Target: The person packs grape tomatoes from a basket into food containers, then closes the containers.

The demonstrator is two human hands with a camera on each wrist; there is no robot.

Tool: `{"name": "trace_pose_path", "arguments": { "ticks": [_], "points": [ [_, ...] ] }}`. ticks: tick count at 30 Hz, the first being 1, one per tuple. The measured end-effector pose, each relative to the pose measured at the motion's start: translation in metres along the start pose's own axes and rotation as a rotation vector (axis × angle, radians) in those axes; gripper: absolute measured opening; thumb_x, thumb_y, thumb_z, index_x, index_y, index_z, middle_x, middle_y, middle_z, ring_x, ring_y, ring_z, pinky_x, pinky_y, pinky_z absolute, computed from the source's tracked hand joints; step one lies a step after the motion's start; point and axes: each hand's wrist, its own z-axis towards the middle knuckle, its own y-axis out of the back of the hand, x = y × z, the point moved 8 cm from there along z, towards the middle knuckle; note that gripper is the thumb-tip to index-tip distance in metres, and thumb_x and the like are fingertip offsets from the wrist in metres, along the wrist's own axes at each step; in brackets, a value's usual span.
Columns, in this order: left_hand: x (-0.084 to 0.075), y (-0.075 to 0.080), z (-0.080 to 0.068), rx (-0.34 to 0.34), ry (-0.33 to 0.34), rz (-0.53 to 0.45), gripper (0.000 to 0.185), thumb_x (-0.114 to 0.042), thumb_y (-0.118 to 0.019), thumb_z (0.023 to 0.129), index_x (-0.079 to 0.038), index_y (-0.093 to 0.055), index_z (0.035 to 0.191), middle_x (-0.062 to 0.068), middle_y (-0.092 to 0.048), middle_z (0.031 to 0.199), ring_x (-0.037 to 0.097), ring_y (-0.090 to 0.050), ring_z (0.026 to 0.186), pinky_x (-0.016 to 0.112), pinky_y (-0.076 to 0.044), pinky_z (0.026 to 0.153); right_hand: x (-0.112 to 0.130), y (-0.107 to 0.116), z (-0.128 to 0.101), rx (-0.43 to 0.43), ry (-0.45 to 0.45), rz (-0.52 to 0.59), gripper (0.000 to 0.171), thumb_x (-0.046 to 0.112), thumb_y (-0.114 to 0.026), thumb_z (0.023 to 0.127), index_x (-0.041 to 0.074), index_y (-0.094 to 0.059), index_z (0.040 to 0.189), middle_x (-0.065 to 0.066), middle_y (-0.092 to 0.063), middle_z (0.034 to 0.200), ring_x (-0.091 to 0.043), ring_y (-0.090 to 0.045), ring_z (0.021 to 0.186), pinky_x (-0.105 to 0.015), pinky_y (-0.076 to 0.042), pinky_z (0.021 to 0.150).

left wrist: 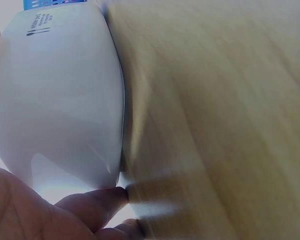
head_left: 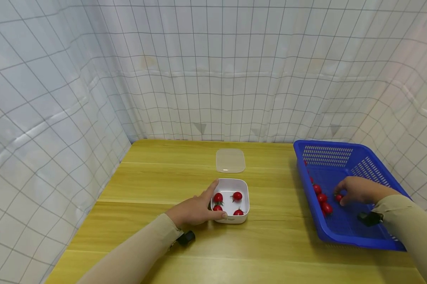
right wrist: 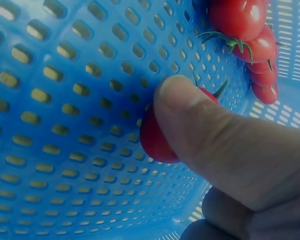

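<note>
A small white square container [head_left: 231, 220] stands on the table, a few cherry tomatoes [head_left: 237, 196] with green stems inside. My left hand [head_left: 194, 210] grips its left side, thumb across the near corner and fingers along the left wall. In the left wrist view, the container's printed outer wall [left wrist: 60, 95] fills the left part. Over at the right, my right hand [head_left: 362, 190] reaches down into a blue plastic basket [head_left: 344, 240]. It pinches one red cherry tomato [right wrist: 157, 140] there; in the right wrist view the thumb covers part of it, and the opposing fingertips are hidden.
More cherry tomatoes [head_left: 321, 198] lie in a row along the basket's left wall. Behind the white container, a translucent square lid [head_left: 230, 160] lies flat on the wooden table [head_left: 156, 177]. White gridded curtains [head_left: 213, 79] hang behind and on both sides.
</note>
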Motion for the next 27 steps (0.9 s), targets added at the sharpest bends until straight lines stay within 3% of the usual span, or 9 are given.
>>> {"name": "trace_pose_path", "arguments": {
  "ticks": [9, 17, 23, 27],
  "points": [
    [0.0, 0.0, -0.001, 0.001, -0.001, -0.018, 0.112, -0.062, -0.073, 0.089, -0.031, -0.003, 0.171, 0.008, -0.032, 0.172, 0.039, -0.043, 0.15, 0.058, -0.036, 0.121, 0.002, 0.003, -0.002, -0.019, 0.024, -0.045, 0.032, 0.014, -0.086, 0.082, 0.002, -0.078, 0.111, -0.018, -0.077, 0.109, -0.04, -0.071, 0.103, -0.062, -0.056, 0.09],
    [0.0, 0.001, -0.001, 0.0, -0.006, 0.0, 0.114, -0.067, -0.071, 0.088, -0.029, -0.003, 0.171, 0.007, -0.029, 0.174, 0.041, -0.039, 0.153, 0.06, -0.029, 0.125, 0.007, 0.021, -0.006, -0.073, 0.049, -0.068, 0.039, 0.017, -0.086, 0.084, -0.002, -0.077, 0.116, -0.021, -0.077, 0.114, -0.044, -0.071, 0.107, -0.062, -0.056, 0.091],
    [0.0, 0.0, -0.001, 0.002, 0.001, -0.006, 0.115, -0.067, -0.072, 0.088, -0.03, -0.002, 0.171, 0.008, -0.029, 0.173, 0.042, -0.04, 0.152, 0.06, -0.031, 0.124, 0.025, 0.04, -0.008, -0.112, 0.078, -0.089, 0.038, 0.021, -0.083, 0.089, 0.0, -0.076, 0.119, -0.016, -0.078, 0.112, -0.03, -0.073, 0.098, -0.056, -0.059, 0.086],
    [0.0, -0.001, 0.0, 0.0, 0.001, -0.015, 0.114, -0.065, -0.073, 0.088, -0.031, -0.002, 0.171, 0.008, -0.031, 0.173, 0.041, -0.041, 0.152, 0.06, -0.033, 0.123, 0.044, 0.056, -0.011, -0.166, 0.089, -0.116, 0.044, 0.026, -0.082, 0.091, 0.0, -0.074, 0.125, -0.016, -0.077, 0.116, -0.036, -0.073, 0.105, -0.057, -0.057, 0.088]
  ]
}}
